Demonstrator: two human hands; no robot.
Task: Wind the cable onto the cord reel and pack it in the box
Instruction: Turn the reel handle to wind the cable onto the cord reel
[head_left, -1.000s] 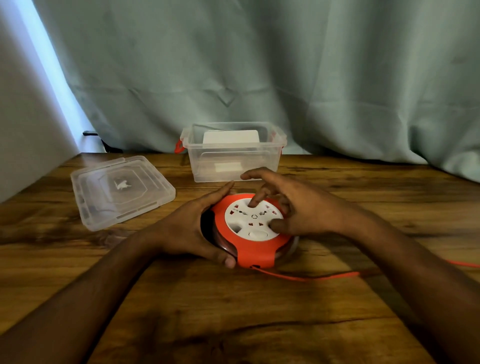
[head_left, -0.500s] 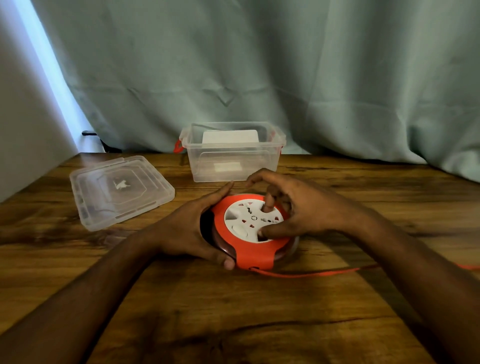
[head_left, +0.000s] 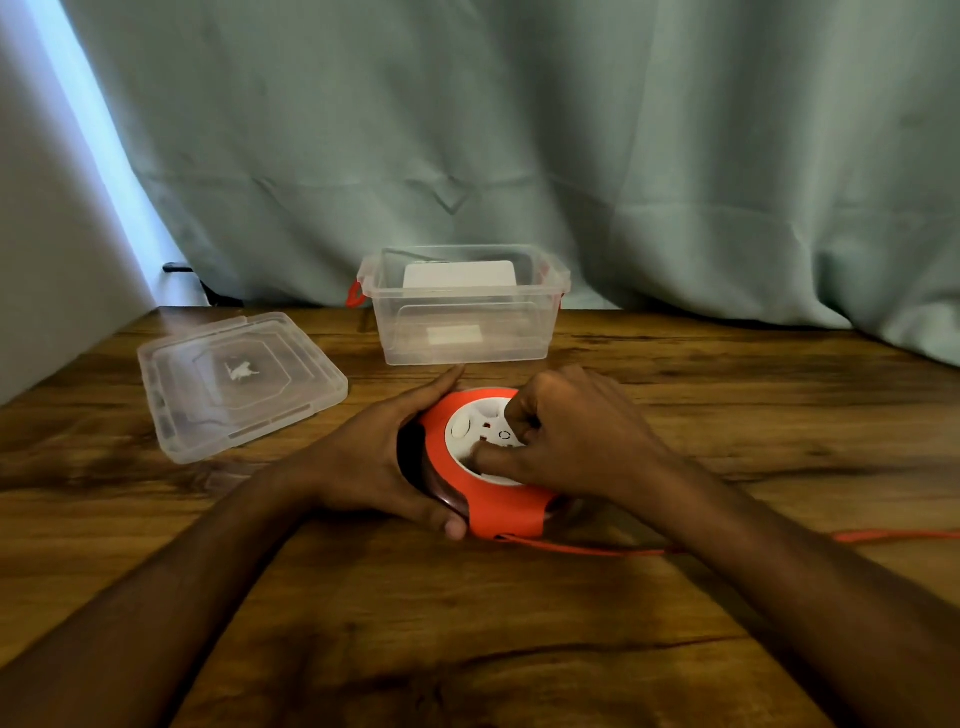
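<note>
Here's the round orange cord reel with its white socket face (head_left: 480, 470), flat on the brown wood-grain surface (head_left: 467, 623) just in front of the clear plastic box (head_left: 465, 325); the left hand (head_left: 374, 460) cups the reel's left rim, fingers stretched round the far edge and thumb hooked at the near edge; the right hand (head_left: 576, 436) sits on top, fingers curled down onto the white face and thumb pressed along it, covering the reel's right half; the thin orange cable (head_left: 582, 548) leaves the reel's near edge and runs right, ducking under the right forearm and showing again towards the frame's right side; the box stands open with a red latch on each end and something pale and flat leaning inside; its clear square lid (head_left: 239, 384) lies flat, well to the left; behind it all hangs a pale green curtain (head_left: 519, 156), with a grey wall (head_left: 47, 234) at left.
</note>
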